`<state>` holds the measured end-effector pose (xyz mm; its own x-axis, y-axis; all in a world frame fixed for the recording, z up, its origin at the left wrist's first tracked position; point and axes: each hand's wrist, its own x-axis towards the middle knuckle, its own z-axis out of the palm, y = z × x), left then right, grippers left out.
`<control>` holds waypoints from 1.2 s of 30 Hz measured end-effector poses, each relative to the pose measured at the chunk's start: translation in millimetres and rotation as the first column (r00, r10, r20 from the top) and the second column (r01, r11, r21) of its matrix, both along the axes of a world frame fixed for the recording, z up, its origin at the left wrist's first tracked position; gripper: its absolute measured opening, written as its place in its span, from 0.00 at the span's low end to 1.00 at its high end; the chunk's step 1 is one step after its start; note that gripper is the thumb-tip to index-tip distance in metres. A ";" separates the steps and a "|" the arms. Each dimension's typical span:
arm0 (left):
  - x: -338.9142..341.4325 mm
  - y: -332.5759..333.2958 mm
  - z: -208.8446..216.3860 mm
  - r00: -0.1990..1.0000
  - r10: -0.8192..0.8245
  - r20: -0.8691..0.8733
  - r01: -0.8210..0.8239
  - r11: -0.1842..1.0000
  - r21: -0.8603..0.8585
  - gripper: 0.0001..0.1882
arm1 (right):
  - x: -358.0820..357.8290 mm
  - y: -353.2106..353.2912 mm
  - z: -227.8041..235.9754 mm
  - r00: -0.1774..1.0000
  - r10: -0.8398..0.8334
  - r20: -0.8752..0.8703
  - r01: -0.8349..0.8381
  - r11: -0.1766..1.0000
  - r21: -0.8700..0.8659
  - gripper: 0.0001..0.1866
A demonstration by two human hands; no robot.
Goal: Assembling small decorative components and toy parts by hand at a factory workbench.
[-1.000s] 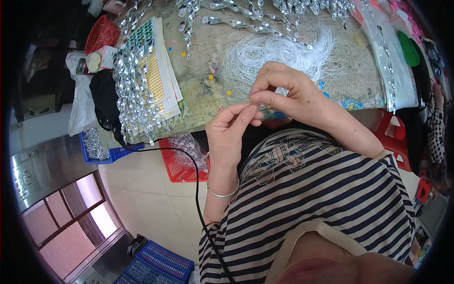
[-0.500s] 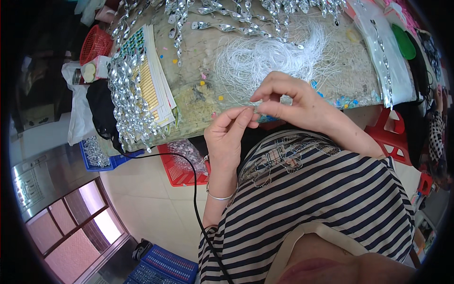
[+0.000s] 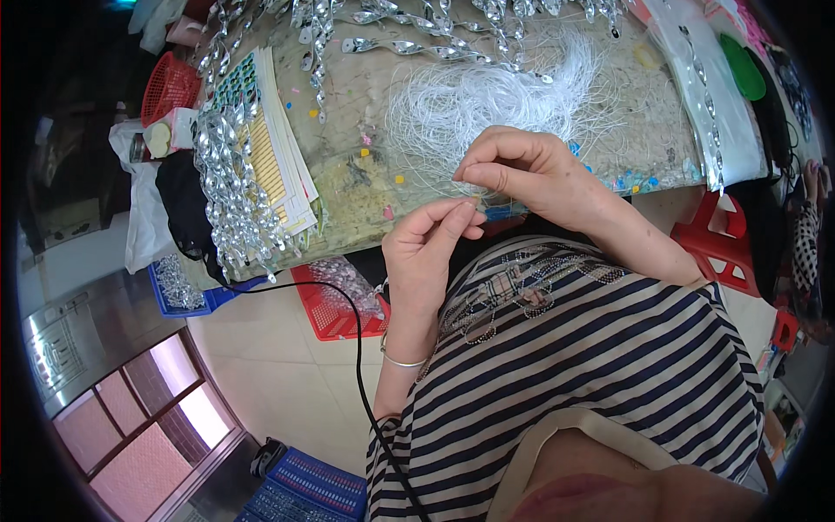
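Observation:
My left hand is held low at the table's front edge, thumb and forefinger pinched together. What it pinches, if anything, is too fine to make out. Slightly higher and to the right, my right hand also pinches, its fingertips just apart from the left ones. Right behind the hands lies a loose tangle of white thread on the worn table. Twisted silver strips with small clear beads hang and lie beyond it.
At the left lie a bundle of silver twisted strands and printed sheets. A red basket stands behind them. Below the table are a red crate and a blue tray. A black cable runs past my left arm. Right: a red stool.
My two hands have drawn slightly apart: the right has moved up and left, while the left sits a little lower. Both still pinch. The view has shifted slightly.

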<state>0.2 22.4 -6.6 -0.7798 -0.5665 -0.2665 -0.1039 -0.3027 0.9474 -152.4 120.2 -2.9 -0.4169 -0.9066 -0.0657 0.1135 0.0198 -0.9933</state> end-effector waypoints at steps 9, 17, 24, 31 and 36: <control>0.2 -0.3 -3.2 0.999 -0.004 -0.038 0.008 0.995 0.102 0.07 | 0.6 -1.2 3.5 0.972 -0.042 0.229 0.031 0.998 0.054 0.06; 2.2 -1.9 -4.3 0.999 0.006 -0.034 0.000 0.987 0.163 0.08 | -0.8 -3.8 4.6 0.961 -0.047 0.273 0.037 0.998 0.041 0.09; 2.3 -1.4 -3.2 1.000 0.011 -0.025 -0.006 0.984 0.175 0.08 | -0.3 -1.8 -1.5 1.000 -0.005 0.028 0.006 0.999 -0.032 0.06; 3.5 -0.3 -1.2 1.000 0.005 0.030 -0.007 0.998 0.066 0.07 | 1.9 1.6 1.4 0.990 0.029 -0.136 -0.026 0.999 0.023 0.04; 3.7 -0.4 0.0 0.999 -0.012 0.053 0.012 1.000 -0.008 0.06 | 3.7 1.5 2.5 0.966 0.029 -0.257 -0.036 0.999 -0.022 0.05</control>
